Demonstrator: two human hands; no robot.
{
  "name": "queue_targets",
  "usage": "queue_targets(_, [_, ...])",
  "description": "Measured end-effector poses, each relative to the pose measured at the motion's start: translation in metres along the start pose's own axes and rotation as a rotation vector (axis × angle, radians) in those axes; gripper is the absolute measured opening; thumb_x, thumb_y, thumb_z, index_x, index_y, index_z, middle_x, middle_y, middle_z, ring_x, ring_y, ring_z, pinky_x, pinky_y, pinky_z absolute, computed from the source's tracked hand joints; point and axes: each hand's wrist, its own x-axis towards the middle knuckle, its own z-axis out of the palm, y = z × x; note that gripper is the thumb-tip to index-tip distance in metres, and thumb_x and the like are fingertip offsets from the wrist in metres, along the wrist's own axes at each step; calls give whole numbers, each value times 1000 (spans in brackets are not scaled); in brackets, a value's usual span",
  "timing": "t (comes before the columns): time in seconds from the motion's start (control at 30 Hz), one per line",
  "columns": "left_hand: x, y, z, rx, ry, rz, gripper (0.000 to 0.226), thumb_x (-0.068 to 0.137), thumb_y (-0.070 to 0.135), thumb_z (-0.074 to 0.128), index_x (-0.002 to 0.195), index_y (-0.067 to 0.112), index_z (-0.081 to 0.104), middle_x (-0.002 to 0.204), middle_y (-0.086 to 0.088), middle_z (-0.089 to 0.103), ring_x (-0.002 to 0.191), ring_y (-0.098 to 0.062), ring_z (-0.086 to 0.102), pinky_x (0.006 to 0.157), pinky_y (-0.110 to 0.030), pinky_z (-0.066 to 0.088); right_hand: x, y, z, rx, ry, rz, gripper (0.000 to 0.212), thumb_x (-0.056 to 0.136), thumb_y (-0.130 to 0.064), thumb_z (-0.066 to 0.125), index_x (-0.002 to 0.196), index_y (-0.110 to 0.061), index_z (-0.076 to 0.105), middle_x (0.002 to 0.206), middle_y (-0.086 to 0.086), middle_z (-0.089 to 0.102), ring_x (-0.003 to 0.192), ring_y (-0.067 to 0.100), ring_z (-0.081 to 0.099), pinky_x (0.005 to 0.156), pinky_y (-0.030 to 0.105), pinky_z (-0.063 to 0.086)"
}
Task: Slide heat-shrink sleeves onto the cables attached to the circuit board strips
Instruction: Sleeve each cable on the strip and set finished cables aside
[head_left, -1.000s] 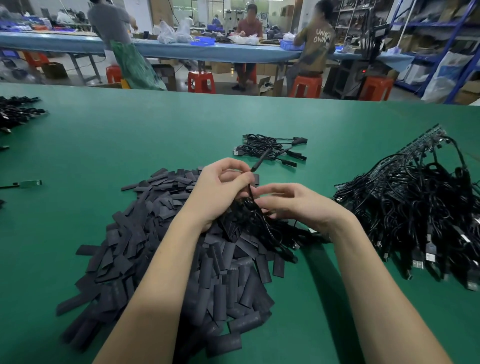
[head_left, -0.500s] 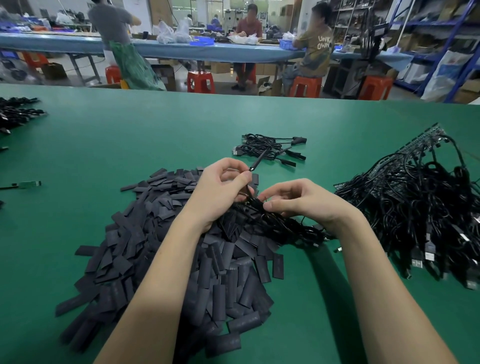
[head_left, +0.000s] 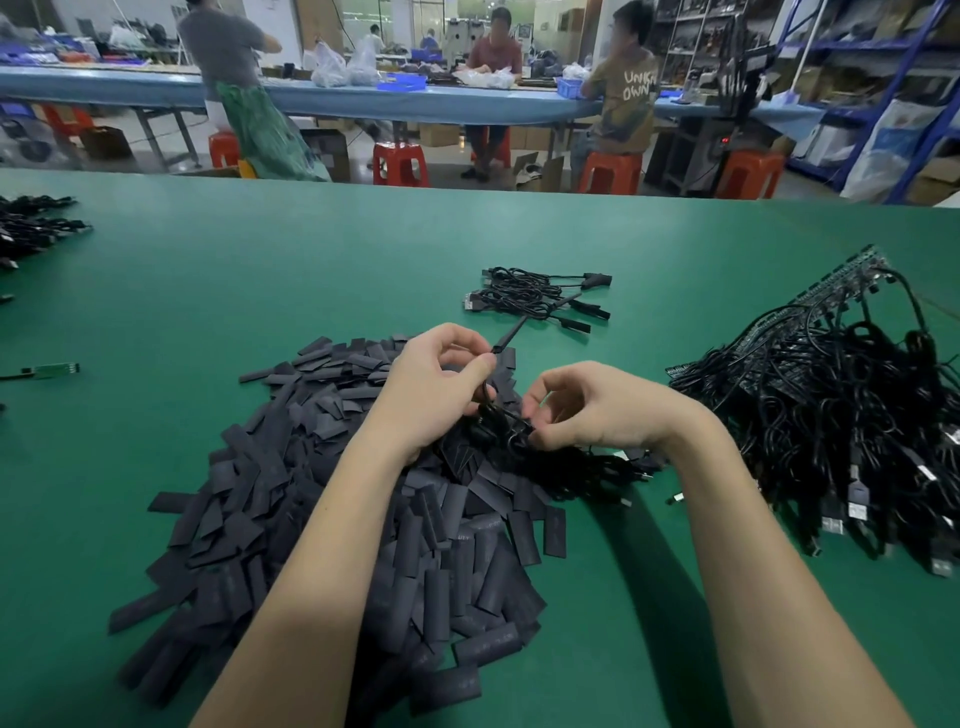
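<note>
A big heap of flat black heat-shrink sleeves (head_left: 332, 499) lies on the green table (head_left: 260, 270). Above its far edge my left hand (head_left: 436, 384) pinches a black cable just below its sleeved end (head_left: 506, 338), which sticks up and away. My right hand (head_left: 587, 405) is curled beside it, its fingertips pinching the same cable's coiled black length (head_left: 498, 431). The rest of that cable trails right under my right wrist. A large tangle of black cables on circuit board strips (head_left: 841, 415) lies at the right.
A small bundle of sleeved cables (head_left: 535, 299) lies beyond my hands. A green board piece (head_left: 52, 370) and more black cables (head_left: 31, 223) sit at the left edge. People work at a blue bench (head_left: 363, 98) behind red stools.
My right hand has drawn closer to my left and curled tighter round the cable coil. The left hand and the upright sleeved end have hardly moved.
</note>
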Motion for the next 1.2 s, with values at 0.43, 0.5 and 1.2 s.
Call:
queue_targets(0.43, [6, 15, 6, 6, -35, 86, 8, 96, 11, 66, 92, 18, 66, 74, 0, 71, 63, -9, 64, 64, -18, 49, 2, 23, 3, 301, 80, 63, 11, 92, -30, 72, 93, -20, 73, 79, -7, 65, 68, 6, 54, 61, 18, 41])
queue_targets(0.5, [11, 23, 11, 27, -25, 122, 9, 95, 10, 65, 92, 19, 67, 80, 0, 69, 64, -9, 63, 71, -23, 52, 3, 24, 5, 309, 42, 49, 20, 91, -37, 72, 98, -18, 74, 83, -8, 66, 68, 5, 55, 61, 18, 39])
queue_targets(1.2, [161, 2, 92, 1216, -242, 384, 19, 97, 19, 55, 111, 23, 68, 118, -2, 67, 116, -27, 59, 93, -36, 48, 21, 46, 16, 563, 174, 51, 28, 94, -33, 70, 112, -11, 71, 81, -7, 72, 54, 3, 53, 46, 14, 32])
